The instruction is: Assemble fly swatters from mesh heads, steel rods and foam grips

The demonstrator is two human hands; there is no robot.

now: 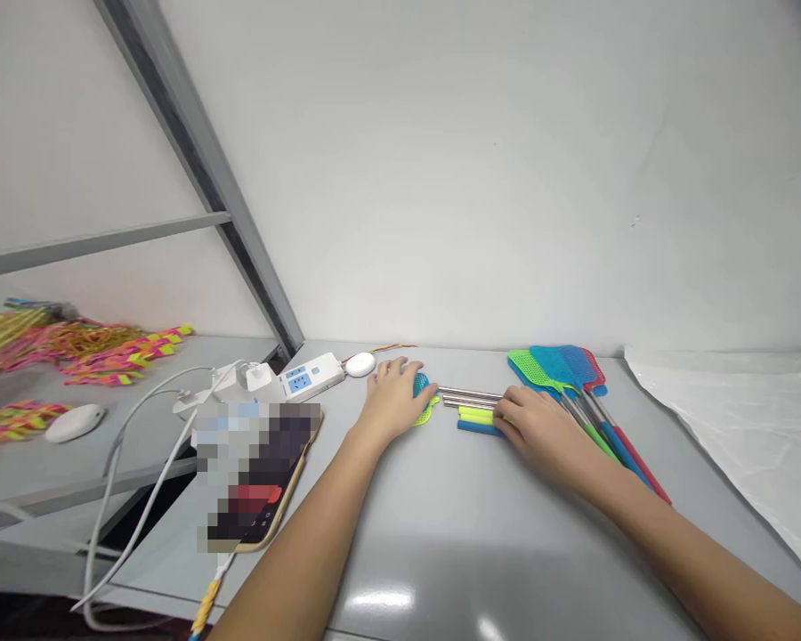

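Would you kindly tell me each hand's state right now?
Left hand: fingers spread over mesh heads; grip cannot be told.
Right hand: curled at the coloured tubes; grip hidden, cannot tell.

A phone [287, 472] is lying at the left, its screen partly blurred into blocks. Beyond it, a white power strip [317, 377] is holding plugs [262, 381], with white cables [148, 509] looping down from them. A round white disc [360, 364] is sitting beside the strip. Further left, pink and yellow strips [117, 356] are lying near a white oval object [75, 424], beyond a slanting metal post [204, 169]. A plastic sheet [740, 445] is covering the far right.
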